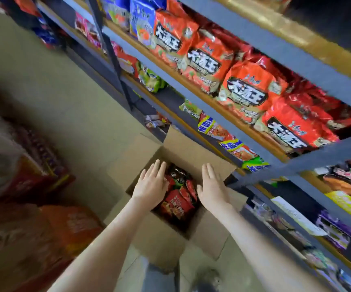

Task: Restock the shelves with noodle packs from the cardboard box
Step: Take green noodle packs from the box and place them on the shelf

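The left hand [151,184] and the right hand [211,186] reach flat, fingers straight and holding nothing, over the open cardboard box [160,245] on the floor beside the shelves [297,57], covering part of the red noodle packs [176,204] inside, whose print is too blurred to read.
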`<state>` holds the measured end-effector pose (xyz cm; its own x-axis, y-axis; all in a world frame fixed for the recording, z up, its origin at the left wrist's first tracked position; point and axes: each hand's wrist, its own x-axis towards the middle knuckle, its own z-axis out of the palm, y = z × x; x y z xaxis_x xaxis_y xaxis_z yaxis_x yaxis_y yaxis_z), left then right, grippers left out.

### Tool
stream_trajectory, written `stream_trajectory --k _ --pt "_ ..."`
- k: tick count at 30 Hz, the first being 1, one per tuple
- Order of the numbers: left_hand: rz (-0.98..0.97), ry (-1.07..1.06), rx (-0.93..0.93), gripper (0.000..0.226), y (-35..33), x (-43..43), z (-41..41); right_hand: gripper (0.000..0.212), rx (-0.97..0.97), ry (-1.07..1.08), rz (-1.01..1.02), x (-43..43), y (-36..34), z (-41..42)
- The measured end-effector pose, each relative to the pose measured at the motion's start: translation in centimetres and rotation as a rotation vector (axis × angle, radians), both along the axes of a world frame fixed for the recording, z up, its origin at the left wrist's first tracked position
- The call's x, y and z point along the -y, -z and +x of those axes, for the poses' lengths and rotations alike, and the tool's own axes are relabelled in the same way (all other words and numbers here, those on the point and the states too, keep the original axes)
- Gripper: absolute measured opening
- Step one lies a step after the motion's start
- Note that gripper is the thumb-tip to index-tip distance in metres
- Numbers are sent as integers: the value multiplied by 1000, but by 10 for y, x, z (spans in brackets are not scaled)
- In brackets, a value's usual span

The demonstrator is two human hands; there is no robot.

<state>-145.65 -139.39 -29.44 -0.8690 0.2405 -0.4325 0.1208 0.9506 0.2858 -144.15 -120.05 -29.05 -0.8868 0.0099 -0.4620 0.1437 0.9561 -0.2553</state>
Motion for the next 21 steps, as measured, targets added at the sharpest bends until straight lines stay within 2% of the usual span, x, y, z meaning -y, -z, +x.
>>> stream_trajectory --k 4,8,11,16,21 --pt "-21 -40 141 63 90 26 -19 68 141 25 42 15 99 -15" --pt "1 -54 202 63 194 15 -34 72 235 105 40 18 218 -25" --pt "39 -78 216 64 272 1 -42 71 227 107 30 17 310 -41" --pt "26 -121 233 73 385 -12 -50 63 244 -5 55 20 448 -77" --pt "-2 -127 232 75 459 -17 -56 61 263 -59 159 27 540 -103"
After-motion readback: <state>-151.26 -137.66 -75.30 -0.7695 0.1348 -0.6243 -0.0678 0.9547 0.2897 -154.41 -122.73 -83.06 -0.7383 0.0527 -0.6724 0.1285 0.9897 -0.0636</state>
